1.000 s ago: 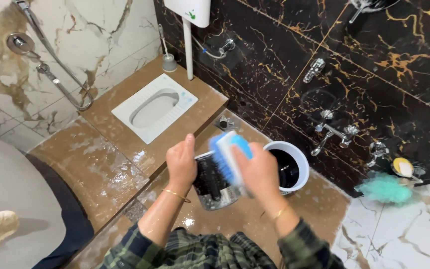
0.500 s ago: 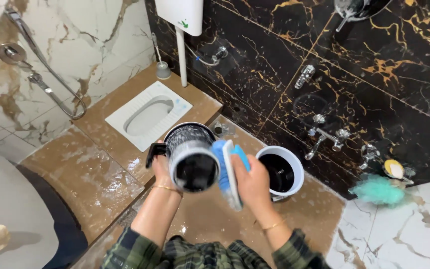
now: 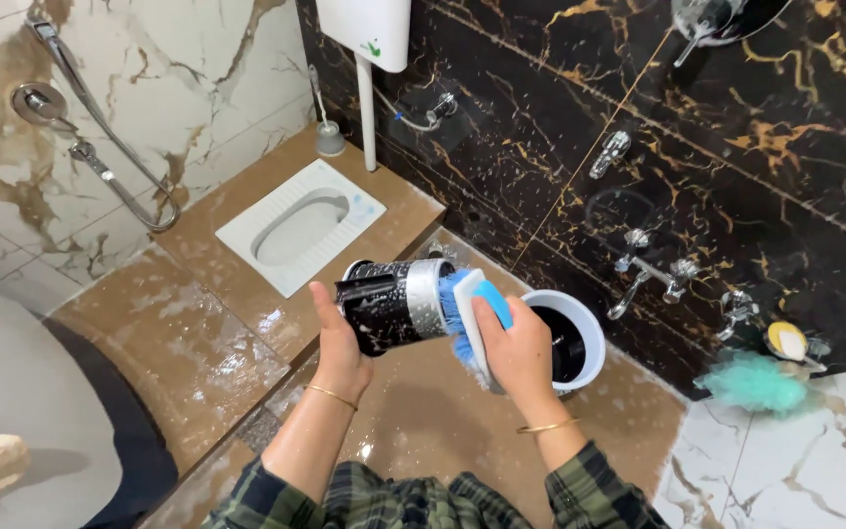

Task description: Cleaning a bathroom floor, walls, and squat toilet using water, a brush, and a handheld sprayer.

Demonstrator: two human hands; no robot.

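Looking down at a wet brown bathroom floor, which takes up most of the frame under both hands. Beyond the fingers a black marble wall with gold veins runs across the back, and off to the left-hand side it's white marble wall with a hose sprayer hanging on it. A white squat toilet pan sits in the raised brown step, up and left of the left fingers, with a white cistern on the wall above it and a small toilet brush parked in the corner.

Just past the right fingers, on the floor, there's a white bucket with a dark inside, partly hidden by the hand. Wall taps are mounted above it, and further right a teal bath pouf lies on a pale ledge next to a little yellow soap dish.

Now the main bit: the left hand has its fingers wrapped around a black mug with a silver band, tipped on its side with the handle pointing left, held up in the air between the two hands. Thumb is visible on the near side, the rest curls behind. The right hand has its fingers closed firmly on a blue and white scrub brush, bristles pressed against the mug's end, so brush and mug are touching. Both wrists have thin gold bangles, and the sleeves are green plaid.
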